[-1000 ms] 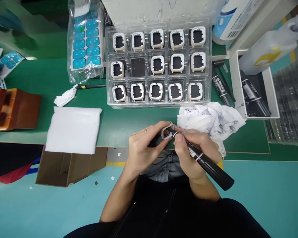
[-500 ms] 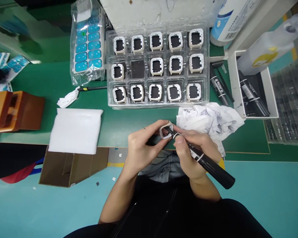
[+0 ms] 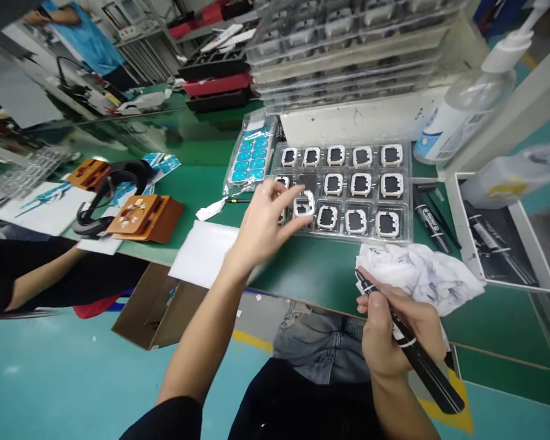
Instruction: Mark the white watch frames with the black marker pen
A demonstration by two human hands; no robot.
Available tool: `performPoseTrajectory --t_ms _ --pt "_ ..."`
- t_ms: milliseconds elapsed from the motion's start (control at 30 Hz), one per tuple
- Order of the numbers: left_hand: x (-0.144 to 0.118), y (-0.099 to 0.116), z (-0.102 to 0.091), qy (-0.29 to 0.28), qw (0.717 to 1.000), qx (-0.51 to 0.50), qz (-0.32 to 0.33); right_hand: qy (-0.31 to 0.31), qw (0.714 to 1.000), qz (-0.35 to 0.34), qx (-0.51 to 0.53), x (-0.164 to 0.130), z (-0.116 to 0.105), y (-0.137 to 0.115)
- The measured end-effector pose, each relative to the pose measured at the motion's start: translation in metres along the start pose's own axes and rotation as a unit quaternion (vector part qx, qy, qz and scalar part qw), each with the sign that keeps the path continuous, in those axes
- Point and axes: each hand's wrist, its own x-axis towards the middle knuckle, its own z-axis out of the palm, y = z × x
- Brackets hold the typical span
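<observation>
Between thumb and fingers, my left hand (image 3: 266,223) grips a white watch case frame (image 3: 304,204) by its edges. It is over the left part of a clear plastic tray (image 3: 406,214), near a compartment (image 3: 308,179) that has no frame in it. Several similar white frames, such as one in the front row (image 3: 327,217), sit in the tray's other compartments. My right hand (image 3: 396,330) is closed around a black marker (image 3: 426,370), its uncapped tip pointing up and left, just in front of a crumpled white cloth (image 3: 407,269).
Right of the tray lies another marker (image 3: 431,226), beside a white box (image 3: 467,244) holding more markers and a bottle (image 3: 499,180). A pump bottle (image 3: 453,122) and stacked trays (image 3: 348,73) stand behind. On the left are white foam sheets (image 3: 201,253), an orange-brown fixture (image 3: 146,219) and another person's arm (image 3: 46,278).
My left hand has carried the white frame away from the marker tip, forward to the tray. My right hand still holds the marker, apart from the frame. The view has tilted up and left.
</observation>
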Motion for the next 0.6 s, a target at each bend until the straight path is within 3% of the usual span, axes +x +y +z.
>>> performPoseTrajectory --t_ms 100,200,433,600 --pt "0.043 -0.029 0.001 -0.056 0.996 0.07 0.001 0.027 1.0 -0.006 0.012 0.0 0.002 0.002" --pt "0.072 -0.036 0.004 -0.115 0.989 0.096 0.012 0.049 0.998 -0.024 0.026 0.001 0.006 0.003" --pt "0.116 0.0 0.018 -0.18 0.97 0.099 0.132 0.055 0.998 -0.017 0.022 0.003 0.008 0.004" --pt "0.143 0.016 0.027 -0.226 0.954 0.126 0.152 0.076 0.996 0.035 0.029 0.007 0.012 0.001"
